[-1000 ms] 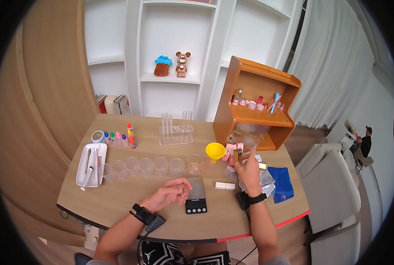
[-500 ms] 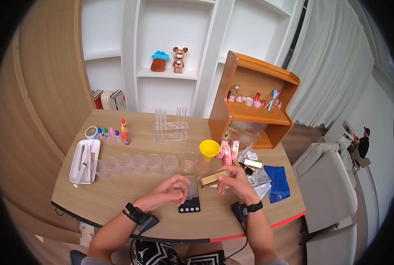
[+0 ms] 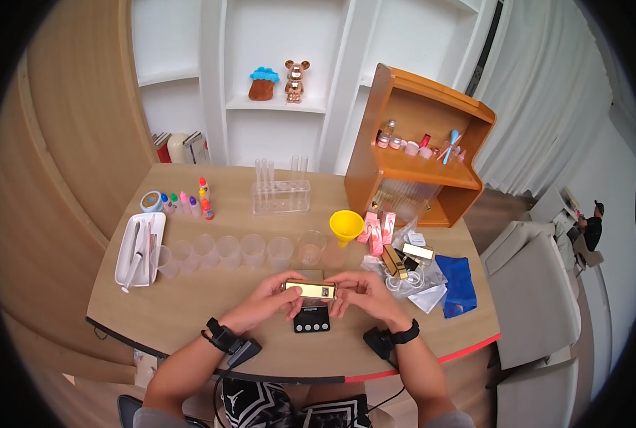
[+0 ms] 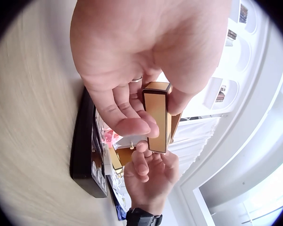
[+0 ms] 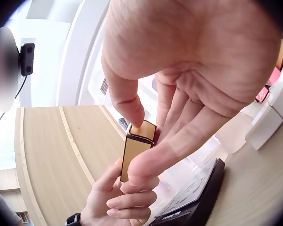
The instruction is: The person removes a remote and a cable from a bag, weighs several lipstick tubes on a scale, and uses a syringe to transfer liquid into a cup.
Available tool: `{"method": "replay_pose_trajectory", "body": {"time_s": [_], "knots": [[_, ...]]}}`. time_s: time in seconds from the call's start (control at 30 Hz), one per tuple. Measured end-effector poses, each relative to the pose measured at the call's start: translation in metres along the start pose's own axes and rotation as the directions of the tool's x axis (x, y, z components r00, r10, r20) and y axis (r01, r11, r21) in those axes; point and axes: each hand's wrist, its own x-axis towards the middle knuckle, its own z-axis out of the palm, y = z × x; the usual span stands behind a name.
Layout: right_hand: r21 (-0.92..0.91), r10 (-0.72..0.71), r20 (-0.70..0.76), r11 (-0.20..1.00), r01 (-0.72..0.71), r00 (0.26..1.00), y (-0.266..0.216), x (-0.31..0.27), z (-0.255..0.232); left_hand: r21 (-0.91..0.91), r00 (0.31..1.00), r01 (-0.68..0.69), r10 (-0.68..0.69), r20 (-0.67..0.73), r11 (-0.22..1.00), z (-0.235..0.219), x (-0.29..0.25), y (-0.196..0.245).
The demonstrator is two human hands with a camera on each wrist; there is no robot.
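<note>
Plainly, the slim, gold rectangular box with dark edges (image 3: 314,289) was off the wood-toned table (image 3: 154,314), level between both hands, with the flat black digital scale (image 3: 312,322) at its six o'clock. The yellow plastic funnel (image 3: 346,225) sat at its one o'clock, and a second gold box (image 3: 394,262) lay between its two and three o'clock.

The left hand (image 3: 261,303) pinched one end, thumb against fingers, with the fingers close together. The right hand (image 3: 371,296) had its thumb and bent fingers around the other end; how firmly they pressed, I could not tell.

It looked light and stiff, likely card, with a smooth finish that might slip under dry fingertips. A soft pinch on the long sides near each end seemed best; squeezing mid-length could dent the faces or crush the edges.
</note>
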Motion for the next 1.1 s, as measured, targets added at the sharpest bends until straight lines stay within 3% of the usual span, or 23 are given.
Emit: {"method": "replay_pose_trajectory", "body": {"time_s": [0.5, 0.6, 0.8, 0.9, 0.97, 1.1], "knots": [[0.001, 0.043, -0.001, 0.999, -0.043, 0.999, 0.008, 0.004, 0.003, 0.097, 1.0, -0.02, 0.022, -0.017, 0.995, 0.001, 0.001, 0.002], [0.013, 0.04, 0.029, 0.999, -0.041, 0.999, 0.008, 0.005, -0.001, -0.015, 0.998, 0.008, -0.009, -0.057, 1.0, -0.002, 0.003, -0.003], [-0.034, 0.028, -0.015, 0.999, -0.029, 0.999, 0.005, 0.004, 0.005, -0.029, 0.998, -0.011, 0.01, -0.061, 1.0, -0.003, 0.004, -0.002], [-0.078, 0.107, -0.003, 0.991, -0.107, 0.994, -0.004, 0.004, 0.014, 0.055, 0.998, -0.023, 0.027, -0.055, 0.998, -0.004, 0.003, -0.002], [-0.201, 0.156, 0.024, 0.968, -0.148, 0.987, 0.0, 0.006, 0.013, 0.122, 0.999, -0.029, 0.031, -0.015, 0.992, -0.004, 0.003, 0.0], [-0.22, 0.138, -0.024, 0.965, -0.14, 0.99, 0.0, 0.002, 0.006, 0.077, 1.0, -0.021, 0.02, 0.005, 0.997, 0.005, -0.002, 0.008]]}}
